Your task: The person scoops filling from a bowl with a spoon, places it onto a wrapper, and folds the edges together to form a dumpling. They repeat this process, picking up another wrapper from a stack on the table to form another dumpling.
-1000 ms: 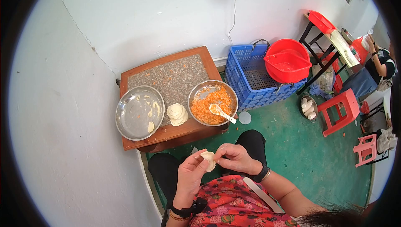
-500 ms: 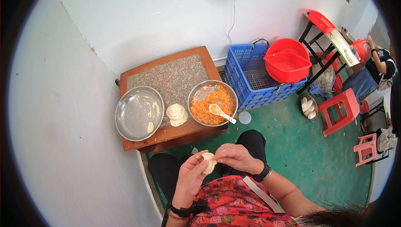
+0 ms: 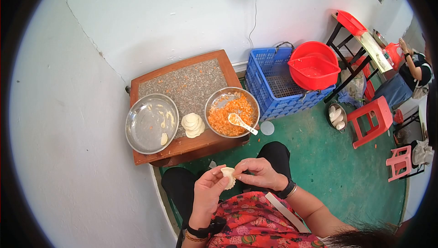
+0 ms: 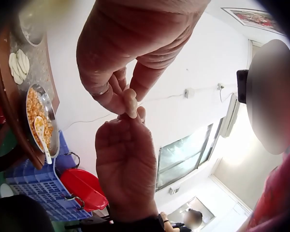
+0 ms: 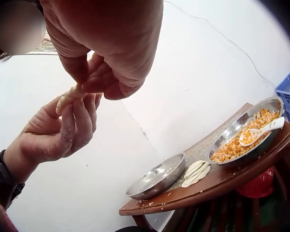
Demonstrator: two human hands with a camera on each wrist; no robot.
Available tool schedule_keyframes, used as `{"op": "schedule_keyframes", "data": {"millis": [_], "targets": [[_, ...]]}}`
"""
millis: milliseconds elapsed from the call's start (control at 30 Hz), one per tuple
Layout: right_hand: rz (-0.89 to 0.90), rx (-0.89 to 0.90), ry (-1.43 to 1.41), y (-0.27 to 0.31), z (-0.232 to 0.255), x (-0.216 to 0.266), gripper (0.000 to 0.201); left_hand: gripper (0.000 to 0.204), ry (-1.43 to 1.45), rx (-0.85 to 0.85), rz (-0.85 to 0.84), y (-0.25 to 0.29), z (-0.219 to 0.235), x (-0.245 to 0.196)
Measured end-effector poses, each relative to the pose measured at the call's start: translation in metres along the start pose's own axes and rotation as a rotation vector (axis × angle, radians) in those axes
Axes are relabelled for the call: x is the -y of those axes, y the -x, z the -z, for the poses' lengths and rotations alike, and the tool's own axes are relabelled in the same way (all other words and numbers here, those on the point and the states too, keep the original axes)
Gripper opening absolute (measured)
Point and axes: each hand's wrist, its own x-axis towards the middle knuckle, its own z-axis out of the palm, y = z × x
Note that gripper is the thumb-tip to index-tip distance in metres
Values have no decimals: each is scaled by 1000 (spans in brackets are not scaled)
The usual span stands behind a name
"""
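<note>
Between both hands, above the lap, is a pale folded dumpling (image 3: 229, 178) with a ruffled edge. My left hand (image 3: 210, 189) holds its body between thumb and fingers. My right hand (image 3: 259, 174) pinches the dumpling's edge with thumb and forefinger, as the right wrist view also shows. On the small table, a stack of round dough wrappers (image 3: 193, 125) lies near the front edge. Right of it stands a metal bowl of orange and white chopped filling (image 3: 221, 119) with a white spoon (image 3: 242, 124) resting in it. A metal dish (image 3: 141, 131) with dough scraps sits on the left.
The wooden table (image 3: 150, 157) with a stone top stands against the white wall. To its right is a blue crate (image 3: 262, 99) with red basins (image 3: 315, 72) on it. Red stools (image 3: 372, 122) and another person (image 3: 413, 72) are farther right.
The pleated edge of the dumpling shows more ruffles than a second ago. My right fingers shifted slightly along it; the left hand keeps its hold. The bowls and wrappers have stayed in place.
</note>
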Motion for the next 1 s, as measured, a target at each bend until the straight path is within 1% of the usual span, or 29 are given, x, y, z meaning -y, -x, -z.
{"op": "schedule_keyframes", "data": {"millis": [100, 300, 400, 500, 600, 767, 1000], "targets": [[-53, -41, -168, 4, -4, -9, 11, 32, -20, -2, -17, 1, -1, 0], [-40, -52, -178, 4, -6, -11, 9, 32, -40, 5, -4, 2, -3, 0], [-23, -20, -37, 2, -2, -2, 11, 31, -9, -18, 7, 2, -3, 1], [-28, -36, 68, 2, -1, -2, 14, 29, 84, -29, 51, 2, -2, 0], [80, -59, 89, -1, -1, -2, 16, 29, 187, -17, 113, 2, -2, -3], [100, -32, 89, -1, 0, -2, 14, 28, 217, 12, 162, 4, -4, -5], [93, -8, 77, -1, 0, -2, 12, 29, 182, 6, 143, 5, -5, -6]]}}
